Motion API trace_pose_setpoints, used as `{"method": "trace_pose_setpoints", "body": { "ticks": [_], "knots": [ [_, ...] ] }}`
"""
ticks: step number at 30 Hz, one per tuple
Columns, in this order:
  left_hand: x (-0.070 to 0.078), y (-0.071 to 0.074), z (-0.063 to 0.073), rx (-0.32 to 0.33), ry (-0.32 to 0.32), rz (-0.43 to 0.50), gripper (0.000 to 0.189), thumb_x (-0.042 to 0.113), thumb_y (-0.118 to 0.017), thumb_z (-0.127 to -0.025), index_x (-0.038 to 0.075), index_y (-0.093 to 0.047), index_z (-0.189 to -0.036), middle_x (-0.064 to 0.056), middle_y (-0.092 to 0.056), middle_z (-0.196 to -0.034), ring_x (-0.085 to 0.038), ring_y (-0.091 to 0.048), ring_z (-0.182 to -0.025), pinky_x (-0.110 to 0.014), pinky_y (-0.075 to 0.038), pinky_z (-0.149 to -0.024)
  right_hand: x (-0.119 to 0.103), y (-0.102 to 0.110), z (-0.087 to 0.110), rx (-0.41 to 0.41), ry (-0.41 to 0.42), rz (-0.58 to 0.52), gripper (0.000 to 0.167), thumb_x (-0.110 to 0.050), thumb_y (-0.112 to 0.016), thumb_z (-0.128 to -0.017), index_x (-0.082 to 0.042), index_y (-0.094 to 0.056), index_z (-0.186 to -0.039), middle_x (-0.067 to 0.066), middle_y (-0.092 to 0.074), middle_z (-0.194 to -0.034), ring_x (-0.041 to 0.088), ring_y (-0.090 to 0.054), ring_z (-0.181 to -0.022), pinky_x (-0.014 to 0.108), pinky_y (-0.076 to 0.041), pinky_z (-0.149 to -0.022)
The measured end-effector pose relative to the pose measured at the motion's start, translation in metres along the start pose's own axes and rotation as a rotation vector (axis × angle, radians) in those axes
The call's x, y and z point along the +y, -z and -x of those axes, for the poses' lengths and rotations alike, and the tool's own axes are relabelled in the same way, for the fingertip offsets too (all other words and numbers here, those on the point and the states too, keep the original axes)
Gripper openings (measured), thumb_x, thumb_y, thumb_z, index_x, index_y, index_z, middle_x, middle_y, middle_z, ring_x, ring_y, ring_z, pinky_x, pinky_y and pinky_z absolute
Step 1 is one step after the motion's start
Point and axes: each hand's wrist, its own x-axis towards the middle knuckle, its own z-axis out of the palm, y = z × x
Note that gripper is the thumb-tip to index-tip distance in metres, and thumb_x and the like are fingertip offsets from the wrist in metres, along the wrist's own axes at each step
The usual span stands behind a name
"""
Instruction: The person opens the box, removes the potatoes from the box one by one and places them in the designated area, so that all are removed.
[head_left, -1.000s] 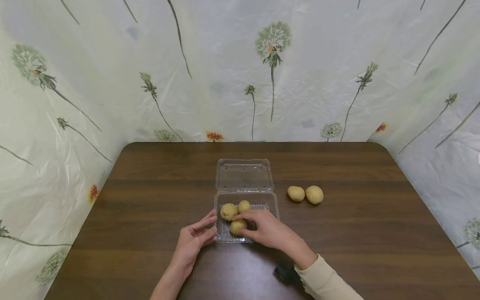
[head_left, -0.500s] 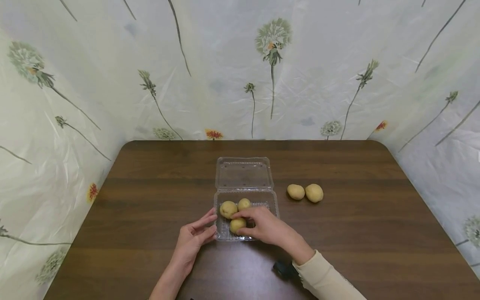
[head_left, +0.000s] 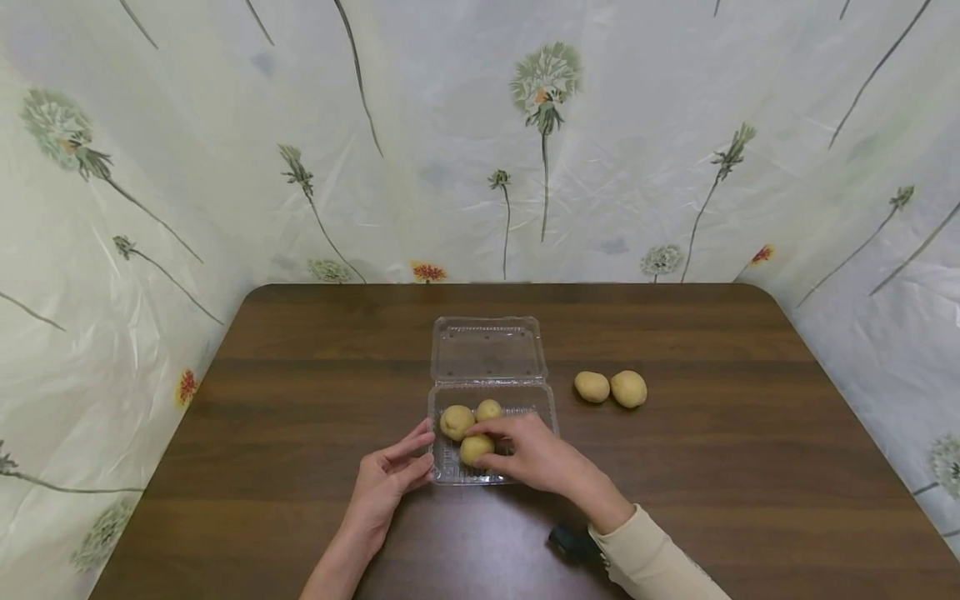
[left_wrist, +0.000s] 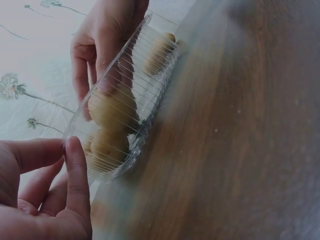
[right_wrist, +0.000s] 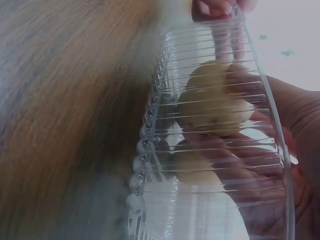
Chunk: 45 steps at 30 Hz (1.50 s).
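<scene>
A clear plastic clamshell container (head_left: 552, 408) lies with its lid folded back on the table. Three potatoes are in its base: a larger one at the left (head_left: 457, 422), a small one behind (head_left: 489, 410), and a front potato (head_left: 476, 450). My right hand (head_left: 542, 454) reaches in over the right side and holds the front potato between thumb and fingers. My left hand (head_left: 384, 483) pinches the container's left rim, as the left wrist view shows at the fingertips (left_wrist: 74, 146). Through the ribbed wall, the right wrist view shows potatoes (right_wrist: 215, 112) and my right hand's fingers.
Two more potatoes, one at left (head_left: 592, 387) and one at right (head_left: 628, 389), lie side by side on the brown wooden table (head_left: 712, 467), right of the container. A dark object (head_left: 570, 543) is by the right sleeve. Flower-patterned sheeting (head_left: 450, 125) surrounds the table's back and sides.
The front potato has shifted very slightly toward the back within the container, still in my right hand's grip. My left hand stays at the rim.
</scene>
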Motion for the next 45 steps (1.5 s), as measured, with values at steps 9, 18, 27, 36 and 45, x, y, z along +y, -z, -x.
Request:
{"method": "trace_pose_setpoints", "body": {
  "ticks": [9, 18, 27, 36, 45],
  "knots": [
    [0.000, 0.000, 0.001, 0.004, -0.003, 0.011, 0.037, -0.005, -0.068, -0.087, -0.011, -0.061, -0.124, -0.006, -0.055, -0.140, -0.009, -0.063, -0.077, -0.025, -0.057, -0.076, -0.001, 0.002, 0.005, 0.043, 0.002, -0.084, 0.036, -0.018, -0.077, -0.086, -0.008, -0.069, -0.120, 0.001, -0.069, -0.114, 0.011, -0.064, -0.103, 0.028, -0.053, -0.089],
    [-0.002, 0.001, 0.001, 0.001, -0.004, 0.005, 0.037, -0.005, -0.068, -0.088, -0.011, -0.060, -0.124, -0.006, -0.054, -0.141, -0.009, -0.063, -0.077, -0.026, -0.057, -0.077, -0.003, 0.004, 0.010, 0.089, -0.033, -0.151, 0.036, -0.023, -0.077, -0.086, -0.012, -0.070, -0.119, -0.003, -0.069, -0.114, 0.012, -0.063, -0.105, 0.027, -0.053, -0.089],
    [-0.002, 0.002, 0.000, 0.012, 0.020, 0.028, 0.036, -0.005, -0.068, -0.087, -0.008, -0.063, -0.123, -0.001, -0.055, -0.139, -0.010, -0.062, -0.077, -0.027, -0.057, -0.077, -0.002, 0.006, 0.017, 0.166, -0.046, -0.255, 0.035, -0.026, -0.076, -0.087, -0.013, -0.069, -0.119, 0.001, -0.069, -0.116, 0.017, -0.065, -0.105, 0.029, -0.054, -0.088],
    [-0.002, 0.001, 0.000, 0.011, 0.014, 0.026, 0.037, -0.005, -0.069, -0.087, -0.009, -0.063, -0.123, -0.002, -0.056, -0.139, -0.010, -0.062, -0.077, -0.027, -0.057, -0.077, 0.002, 0.011, 0.023, 0.194, -0.083, -0.361, 0.036, -0.018, -0.076, -0.087, -0.010, -0.068, -0.121, 0.001, -0.067, -0.120, 0.019, -0.064, -0.106, 0.032, -0.054, -0.087],
    [0.001, 0.000, 0.001, 0.008, 0.010, 0.023, 0.037, -0.006, -0.069, -0.087, -0.010, -0.062, -0.123, -0.005, -0.055, -0.139, -0.010, -0.062, -0.076, -0.026, -0.057, -0.076, -0.012, 0.023, 0.028, 0.211, -0.106, -0.426, 0.035, -0.002, -0.073, -0.087, 0.003, -0.064, -0.121, 0.015, -0.066, -0.119, 0.030, -0.065, -0.104, 0.032, -0.055, -0.085]
  ]
}}
